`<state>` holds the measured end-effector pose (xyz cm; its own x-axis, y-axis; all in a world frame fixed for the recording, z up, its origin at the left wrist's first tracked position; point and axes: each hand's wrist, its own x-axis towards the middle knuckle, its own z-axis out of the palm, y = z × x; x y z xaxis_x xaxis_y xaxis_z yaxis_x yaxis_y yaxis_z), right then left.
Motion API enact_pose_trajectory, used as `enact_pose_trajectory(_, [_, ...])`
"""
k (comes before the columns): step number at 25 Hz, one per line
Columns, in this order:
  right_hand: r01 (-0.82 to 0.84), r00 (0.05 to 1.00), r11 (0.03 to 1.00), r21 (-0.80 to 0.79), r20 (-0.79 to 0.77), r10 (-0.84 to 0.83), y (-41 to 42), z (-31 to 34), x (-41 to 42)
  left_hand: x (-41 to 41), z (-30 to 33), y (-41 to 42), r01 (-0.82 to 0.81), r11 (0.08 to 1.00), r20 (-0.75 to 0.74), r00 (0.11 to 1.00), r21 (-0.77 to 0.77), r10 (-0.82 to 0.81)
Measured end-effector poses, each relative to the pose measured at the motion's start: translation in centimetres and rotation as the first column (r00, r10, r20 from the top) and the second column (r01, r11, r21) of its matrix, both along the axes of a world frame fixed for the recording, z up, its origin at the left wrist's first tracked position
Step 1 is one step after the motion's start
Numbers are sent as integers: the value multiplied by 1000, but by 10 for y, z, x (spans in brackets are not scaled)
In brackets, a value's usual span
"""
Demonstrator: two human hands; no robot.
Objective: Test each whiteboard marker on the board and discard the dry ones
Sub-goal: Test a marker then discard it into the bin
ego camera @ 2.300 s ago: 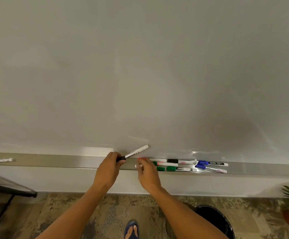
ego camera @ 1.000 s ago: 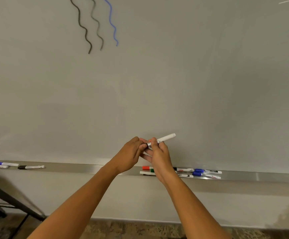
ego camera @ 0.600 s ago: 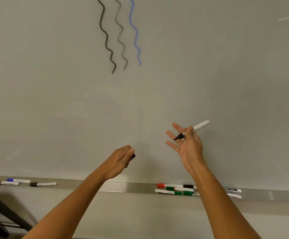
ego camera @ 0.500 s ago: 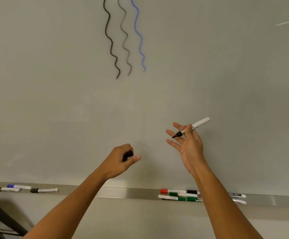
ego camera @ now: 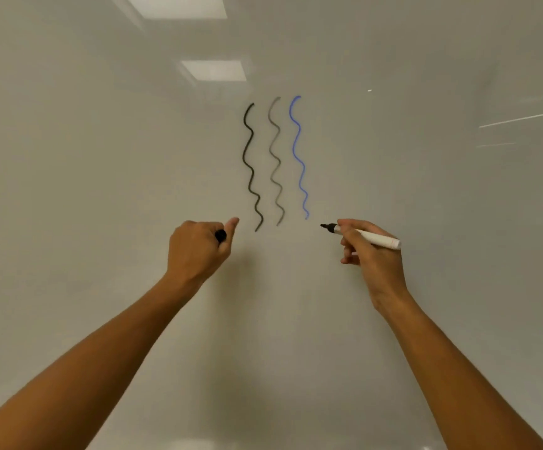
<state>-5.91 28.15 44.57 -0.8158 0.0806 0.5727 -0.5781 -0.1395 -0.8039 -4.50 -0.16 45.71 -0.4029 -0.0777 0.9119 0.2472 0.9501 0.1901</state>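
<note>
The whiteboard [ego camera: 101,157] fills the view. Three wavy test lines run down its middle: a black line [ego camera: 250,170], a fainter grey line [ego camera: 276,164] and a blue line [ego camera: 299,157]. My right hand [ego camera: 370,254] grips an uncapped white marker [ego camera: 374,238] in a writing hold; its black tip points left, just right of the blue line's lower end. Whether the tip touches the board I cannot tell. My left hand [ego camera: 198,251] is closed around the black cap [ego camera: 220,236], left of the black line.
Ceiling lights reflect in the board's upper part [ego camera: 213,70]. The tray with the other markers is out of view below.
The view tilted up, so the tray and its markers dropped out of sight. Both hands rose to the wavy lines. The right hand shifted the uncapped marker into a writing grip.
</note>
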Motion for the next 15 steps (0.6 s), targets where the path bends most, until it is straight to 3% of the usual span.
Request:
enact_pose_trajectory(4, [78,991,997,-20,-103,-80,-10,47,-8,-18,49,-14,100,994,-144,985,47,-92])
enact_pose_trajectory(7, [128,969,991,27,-215,-120,-13,72,-14,-34,73,-22,77,995,-231,969,-59,-89])
enact_pose_trajectory(11, [256,909,961,105,-364,-203,-13,102,-23,-61,98,-38,-44,972,-229,973,-233,-11])
enact_pose_trajectory(15, [361,843,928,88,-455,-285,-13,130,-33,-76,105,-46,-120,945,-180,981,-305,66])
